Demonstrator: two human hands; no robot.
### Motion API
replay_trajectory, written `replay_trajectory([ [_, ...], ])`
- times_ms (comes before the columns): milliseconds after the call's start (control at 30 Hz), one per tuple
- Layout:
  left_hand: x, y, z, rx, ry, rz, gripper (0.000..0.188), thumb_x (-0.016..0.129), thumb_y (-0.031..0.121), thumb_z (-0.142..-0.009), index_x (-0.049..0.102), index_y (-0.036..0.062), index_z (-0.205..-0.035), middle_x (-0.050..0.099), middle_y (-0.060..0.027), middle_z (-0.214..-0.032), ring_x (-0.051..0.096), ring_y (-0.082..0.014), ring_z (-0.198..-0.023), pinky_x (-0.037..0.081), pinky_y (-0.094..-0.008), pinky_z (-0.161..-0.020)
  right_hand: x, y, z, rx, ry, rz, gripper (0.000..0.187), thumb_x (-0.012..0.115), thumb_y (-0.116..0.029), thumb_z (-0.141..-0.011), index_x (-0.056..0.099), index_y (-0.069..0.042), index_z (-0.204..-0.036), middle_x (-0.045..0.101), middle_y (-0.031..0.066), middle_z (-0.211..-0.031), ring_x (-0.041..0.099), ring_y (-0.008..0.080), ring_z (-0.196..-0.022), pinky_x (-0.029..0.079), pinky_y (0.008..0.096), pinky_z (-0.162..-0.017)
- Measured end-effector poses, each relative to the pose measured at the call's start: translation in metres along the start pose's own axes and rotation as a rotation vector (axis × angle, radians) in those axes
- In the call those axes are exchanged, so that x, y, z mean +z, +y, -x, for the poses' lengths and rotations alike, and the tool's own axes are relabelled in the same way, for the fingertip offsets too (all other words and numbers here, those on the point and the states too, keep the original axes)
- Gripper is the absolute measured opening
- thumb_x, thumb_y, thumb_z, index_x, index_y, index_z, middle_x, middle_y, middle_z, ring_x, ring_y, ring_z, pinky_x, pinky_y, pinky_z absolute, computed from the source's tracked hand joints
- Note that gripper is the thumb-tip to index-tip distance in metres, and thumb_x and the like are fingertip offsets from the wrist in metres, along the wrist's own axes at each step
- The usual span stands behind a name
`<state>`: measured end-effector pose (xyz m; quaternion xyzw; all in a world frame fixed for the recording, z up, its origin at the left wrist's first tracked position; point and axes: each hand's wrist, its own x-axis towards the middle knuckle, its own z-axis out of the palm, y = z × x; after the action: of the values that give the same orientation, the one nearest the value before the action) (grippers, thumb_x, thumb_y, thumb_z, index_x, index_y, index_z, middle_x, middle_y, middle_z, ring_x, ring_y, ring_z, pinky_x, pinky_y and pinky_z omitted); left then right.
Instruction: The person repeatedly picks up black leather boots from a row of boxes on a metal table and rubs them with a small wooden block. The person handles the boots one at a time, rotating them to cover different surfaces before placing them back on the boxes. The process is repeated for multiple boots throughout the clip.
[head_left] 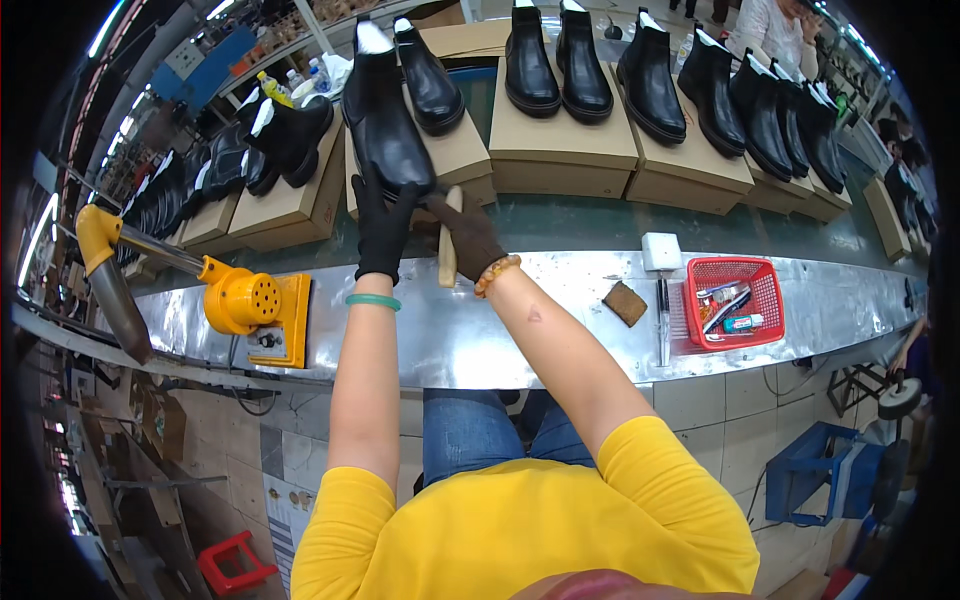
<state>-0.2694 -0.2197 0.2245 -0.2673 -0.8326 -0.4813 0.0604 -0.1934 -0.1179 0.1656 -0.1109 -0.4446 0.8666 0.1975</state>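
My left hand, in a black glove, grips the toe of a black ankle boot. This boot is tilted toward me, with white paper stuffed in its top. My right hand, in a brown glove, is closed around a pale wooden bar that looks like the back of a brush. Its bristles, if any, are hidden by the glove. The right fingertips are close to the boot's toe; whether they touch it I cannot tell. Beside it, a matching boot stands on a cardboard shoebox.
More black boots stand on shoeboxes along the green conveyor. On the metal bench are a yellow machine, a brown sponge-like block, a white block and a red basket. Another person is across the line.
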Motion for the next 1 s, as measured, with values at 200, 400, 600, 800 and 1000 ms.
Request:
replay_trajectory([
  [200,0.011,-0.062,0.001,0.056,0.172,-0.111,0.081,0.062,0.048,-0.08,0.027,0.0099,-0.142,0.034,-0.0287,-0.138,0.032,-0.0418,-0.129,0.028,-0.0417,-0.106,-0.014,-0.025,0.055,0.344,-0.127,0.126,0.05,0.064,-0.024,-0.084,0.044,-0.007,-0.126,0.064,0.0065,-0.095,0.064,0.0161,-0.075,0.052,0.0262,-0.061],
  [400,0.023,-0.096,-0.022,-0.058,0.371,-0.589,0.094,0.06,0.065,-0.072,0.032,0.0064,-0.14,0.042,-0.0238,-0.135,0.041,-0.0399,-0.123,0.032,-0.048,-0.1,-0.076,-0.013,0.132,0.464,0.037,0.183,0.048,0.062,-0.021,-0.084,0.045,-0.005,-0.125,0.064,0.0063,-0.095,0.063,0.0151,-0.07,0.052,0.0268,-0.058],
  [600,0.02,-0.086,-0.081,0.263,0.348,-0.197,0.104,0.076,0.043,-0.067,0.019,0.0006,-0.142,0.028,-0.0225,-0.143,0.028,-0.0303,-0.133,0.021,-0.0379,-0.111,-0.113,-0.048,0.203,0.332,0.162,0.346,0.043,0.064,-0.017,-0.084,0.05,-0.005,-0.123,0.06,0.0043,-0.085,0.06,0.0104,-0.066,0.052,0.0251,-0.055],
  [800,0.006,-0.1,-0.118,0.326,0.249,-0.372,0.093,0.069,0.04,-0.075,0.016,0.0032,-0.144,0.02,-0.0188,-0.146,0.017,-0.0287,-0.137,0.016,-0.0352,-0.112,-0.153,-0.059,0.244,0.148,0.378,0.512,0.036,0.067,-0.017,-0.082,0.058,-0.007,-0.116,0.059,0.0017,-0.077,0.057,0.0065,-0.062,0.051,0.0227,-0.053],
  [1000,-0.023,-0.15,-0.148,0.414,-0.115,-0.05,0.088,0.068,0.032,-0.077,0.018,0.0051,-0.144,0.025,-0.0124,-0.146,0.022,-0.0243,-0.137,0.018,-0.032,-0.111,-0.15,-0.059,0.25,0.098,0.383,0.626,0.037,0.069,-0.022,-0.08,0.06,-0.01,-0.114,0.062,0.0045,-0.076,0.059,0.0081,-0.058,0.052,0.0247,-0.053],
])
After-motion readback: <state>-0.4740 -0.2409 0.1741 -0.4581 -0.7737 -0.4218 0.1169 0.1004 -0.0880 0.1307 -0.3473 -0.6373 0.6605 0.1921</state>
